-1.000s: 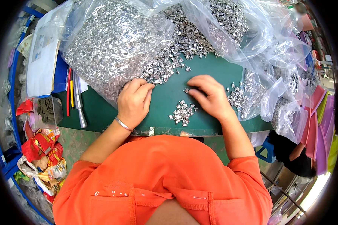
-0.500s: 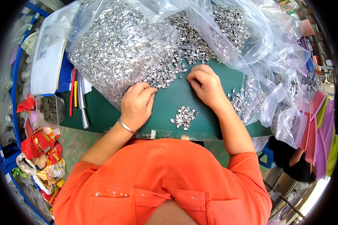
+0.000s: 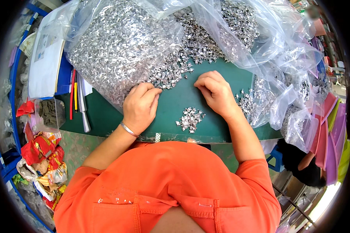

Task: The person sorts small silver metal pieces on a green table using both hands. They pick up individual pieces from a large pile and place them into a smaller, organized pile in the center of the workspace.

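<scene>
Left hand [image 3: 141, 104] held beyond and left of small silver metal-parts pile [image 3: 190, 119], fingers curled, thumb extended toward forefinger; right hand [image 3: 216, 93] held beyond and right, fingers bent, forearms [image 3: 245, 139] angled inward.

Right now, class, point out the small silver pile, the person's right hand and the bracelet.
Small silver pile [image 3: 190, 119]: head view, middle of the heap.
Right hand [image 3: 217, 94]: head view, back of the hand.
Bracelet [image 3: 128, 129]: head view, band's outer side.

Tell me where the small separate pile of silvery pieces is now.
In the head view, the small pile lies just right of centre on the green tabletop, near its front edge, between the right hand and the orange shirt.
</scene>
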A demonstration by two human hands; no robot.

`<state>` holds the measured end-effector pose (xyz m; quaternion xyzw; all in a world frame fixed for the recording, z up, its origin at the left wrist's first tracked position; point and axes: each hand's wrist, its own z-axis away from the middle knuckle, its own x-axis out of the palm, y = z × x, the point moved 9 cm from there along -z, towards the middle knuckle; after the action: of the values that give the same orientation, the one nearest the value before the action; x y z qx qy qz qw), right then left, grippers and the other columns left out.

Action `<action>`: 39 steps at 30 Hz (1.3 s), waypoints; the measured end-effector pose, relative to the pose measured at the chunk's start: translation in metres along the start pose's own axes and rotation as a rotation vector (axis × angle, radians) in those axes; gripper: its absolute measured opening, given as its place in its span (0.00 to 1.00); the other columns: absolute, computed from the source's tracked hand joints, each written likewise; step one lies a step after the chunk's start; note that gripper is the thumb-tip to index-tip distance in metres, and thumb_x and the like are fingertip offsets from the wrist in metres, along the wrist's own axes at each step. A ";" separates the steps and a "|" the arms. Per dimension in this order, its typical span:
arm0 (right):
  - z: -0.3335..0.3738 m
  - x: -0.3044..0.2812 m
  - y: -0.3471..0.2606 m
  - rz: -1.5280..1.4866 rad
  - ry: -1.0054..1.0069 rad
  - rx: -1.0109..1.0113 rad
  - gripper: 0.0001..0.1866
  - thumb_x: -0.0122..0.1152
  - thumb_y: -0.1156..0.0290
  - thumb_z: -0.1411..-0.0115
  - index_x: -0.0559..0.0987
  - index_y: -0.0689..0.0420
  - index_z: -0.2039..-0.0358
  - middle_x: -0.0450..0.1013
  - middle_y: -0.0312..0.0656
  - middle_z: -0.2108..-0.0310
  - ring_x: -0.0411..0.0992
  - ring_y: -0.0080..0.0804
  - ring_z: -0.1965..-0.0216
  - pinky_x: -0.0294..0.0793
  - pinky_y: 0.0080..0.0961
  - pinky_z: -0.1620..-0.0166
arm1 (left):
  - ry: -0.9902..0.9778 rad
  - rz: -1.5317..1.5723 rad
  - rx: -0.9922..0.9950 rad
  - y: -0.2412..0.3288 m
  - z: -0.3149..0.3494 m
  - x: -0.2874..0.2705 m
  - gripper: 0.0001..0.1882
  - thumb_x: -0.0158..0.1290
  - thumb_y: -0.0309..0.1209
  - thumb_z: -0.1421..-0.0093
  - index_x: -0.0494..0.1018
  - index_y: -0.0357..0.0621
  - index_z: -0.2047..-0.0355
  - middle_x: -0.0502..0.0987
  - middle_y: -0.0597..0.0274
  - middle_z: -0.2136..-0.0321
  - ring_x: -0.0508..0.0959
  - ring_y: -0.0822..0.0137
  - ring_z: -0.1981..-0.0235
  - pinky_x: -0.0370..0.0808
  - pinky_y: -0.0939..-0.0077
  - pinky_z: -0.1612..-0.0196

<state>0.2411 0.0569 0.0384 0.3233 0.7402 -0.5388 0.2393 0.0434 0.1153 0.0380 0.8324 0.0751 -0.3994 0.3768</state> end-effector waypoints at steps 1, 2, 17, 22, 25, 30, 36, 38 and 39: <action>0.002 0.001 -0.002 -0.019 -0.026 -0.033 0.09 0.66 0.86 0.48 0.81 0.59 0.67 0.79 0.42 0.63 0.76 0.44 0.60 0.77 0.35 0.55 | -0.002 0.002 0.000 0.001 -0.001 0.000 0.07 0.62 0.20 0.45 0.81 0.40 0.65 0.78 0.57 0.66 0.79 0.53 0.65 0.76 0.63 0.61; 0.004 0.001 -0.004 -0.038 -0.052 -0.066 0.10 0.66 0.86 0.49 0.81 0.59 0.67 0.79 0.42 0.64 0.76 0.45 0.60 0.76 0.35 0.55 | -0.004 0.005 0.000 0.002 -0.001 0.000 0.07 0.62 0.20 0.45 0.81 0.40 0.65 0.78 0.57 0.66 0.79 0.53 0.65 0.76 0.63 0.61; 0.031 -0.002 0.012 -0.215 0.057 0.331 0.16 0.69 0.84 0.47 0.79 0.59 0.58 0.76 0.40 0.66 0.78 0.32 0.64 0.78 0.28 0.60 | 0.000 -0.004 -0.003 0.002 0.000 0.001 0.08 0.61 0.19 0.45 0.81 0.40 0.65 0.78 0.57 0.66 0.79 0.53 0.65 0.76 0.62 0.61; 0.039 -0.017 0.007 -0.290 0.168 0.338 0.23 0.66 0.85 0.47 0.75 0.59 0.49 0.75 0.38 0.65 0.77 0.27 0.63 0.78 0.24 0.62 | -0.002 -0.014 0.012 0.002 0.000 -0.001 0.08 0.61 0.18 0.46 0.81 0.39 0.65 0.78 0.56 0.66 0.79 0.53 0.65 0.75 0.63 0.61; 0.044 -0.023 0.004 -0.327 0.167 0.367 0.24 0.64 0.86 0.47 0.74 0.58 0.49 0.75 0.37 0.64 0.75 0.24 0.64 0.76 0.23 0.63 | -0.006 -0.015 0.016 0.002 0.000 0.001 0.08 0.61 0.18 0.46 0.81 0.39 0.65 0.77 0.55 0.66 0.79 0.53 0.65 0.75 0.63 0.61; 0.057 -0.028 0.012 -0.387 0.213 0.438 0.25 0.63 0.87 0.46 0.73 0.58 0.47 0.74 0.37 0.64 0.73 0.22 0.65 0.75 0.21 0.63 | -0.011 -0.010 0.016 0.004 -0.001 0.001 0.08 0.61 0.18 0.46 0.80 0.39 0.65 0.77 0.55 0.66 0.79 0.53 0.65 0.75 0.63 0.61; 0.066 -0.043 0.006 -0.369 0.279 0.393 0.25 0.62 0.88 0.46 0.73 0.57 0.47 0.74 0.36 0.64 0.73 0.21 0.65 0.74 0.21 0.63 | -0.021 -0.028 0.015 0.003 0.000 0.001 0.08 0.61 0.18 0.45 0.80 0.39 0.64 0.77 0.54 0.66 0.79 0.53 0.64 0.75 0.63 0.60; 0.070 -0.044 0.007 -0.463 0.305 0.402 0.26 0.62 0.88 0.47 0.73 0.57 0.47 0.74 0.35 0.63 0.73 0.20 0.65 0.74 0.20 0.63 | -0.028 -0.028 0.015 0.003 0.000 0.001 0.07 0.61 0.18 0.45 0.80 0.38 0.64 0.77 0.54 0.65 0.79 0.53 0.64 0.75 0.63 0.60; 0.072 -0.043 0.008 -0.559 0.326 0.419 0.26 0.63 0.88 0.47 0.73 0.57 0.47 0.74 0.35 0.63 0.73 0.20 0.65 0.74 0.20 0.62 | -0.032 -0.029 0.014 0.004 -0.001 0.002 0.07 0.61 0.18 0.44 0.80 0.38 0.64 0.77 0.54 0.65 0.79 0.53 0.64 0.75 0.63 0.60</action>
<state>0.2767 -0.0193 0.0412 0.2324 0.7019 -0.6644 -0.1092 0.0466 0.1131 0.0391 0.8273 0.0781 -0.4188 0.3663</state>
